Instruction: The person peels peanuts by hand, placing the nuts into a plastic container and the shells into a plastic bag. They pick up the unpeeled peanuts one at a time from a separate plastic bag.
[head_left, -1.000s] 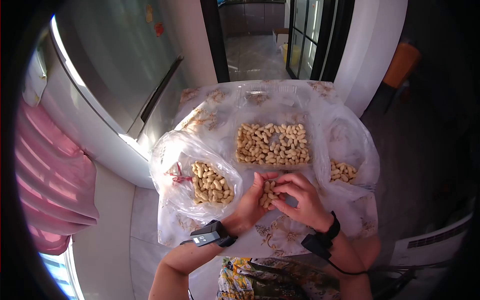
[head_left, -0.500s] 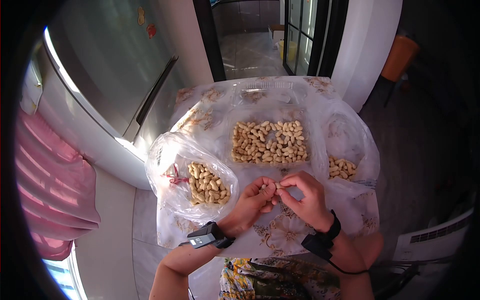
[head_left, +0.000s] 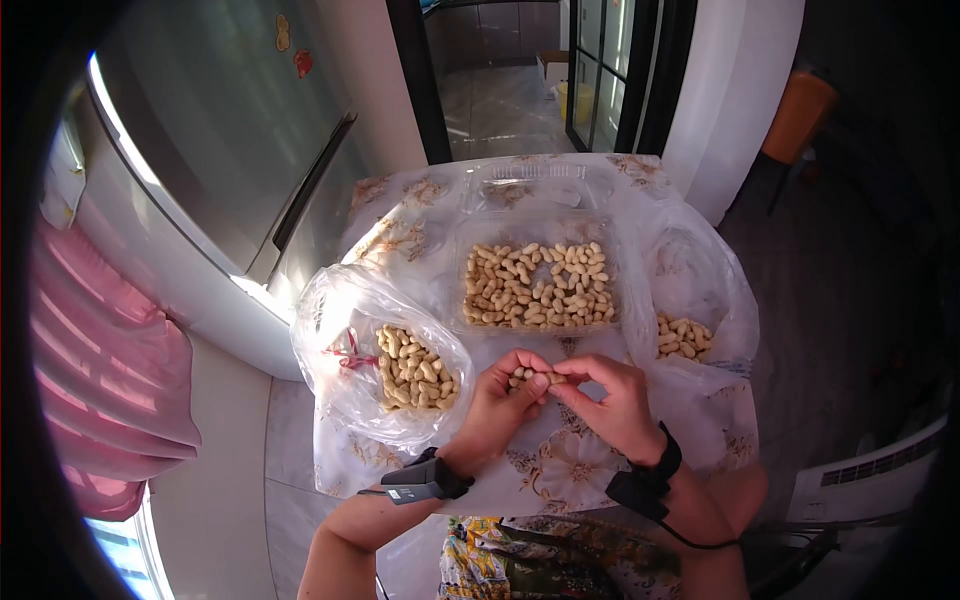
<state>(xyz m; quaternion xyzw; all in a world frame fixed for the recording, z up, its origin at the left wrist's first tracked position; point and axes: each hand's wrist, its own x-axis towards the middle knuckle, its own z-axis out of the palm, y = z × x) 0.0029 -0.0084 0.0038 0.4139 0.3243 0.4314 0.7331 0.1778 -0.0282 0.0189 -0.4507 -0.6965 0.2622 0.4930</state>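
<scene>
My left hand (head_left: 505, 397) is curled around a few peanuts (head_left: 520, 376) near the table's front. Fingertips of my right hand (head_left: 607, 395) pinch a peanut (head_left: 556, 379) that touches the left fingertips. Beyond both hands lies a clear plastic box (head_left: 462, 228) with many unshelled peanuts (head_left: 540, 290). To the left, an open plastic bag (head_left: 335, 395) holds more peanuts (head_left: 415, 370). Another clear bag (head_left: 690, 260) on the right has a smaller heap of peanuts (head_left: 683, 337) at its near end.
A clear lid (head_left: 530, 188) lies behind the box on the flowered tablecloth (head_left: 575, 465). A grey fridge (head_left: 220, 130) stands at the left, near a pink cloth (head_left: 110, 370). An orange stool (head_left: 800, 115) is at the back right.
My left hand has turned and opened slightly, so peanuts show between its fingers. My right hand has moved slightly down, its fingers lower and flatter.
</scene>
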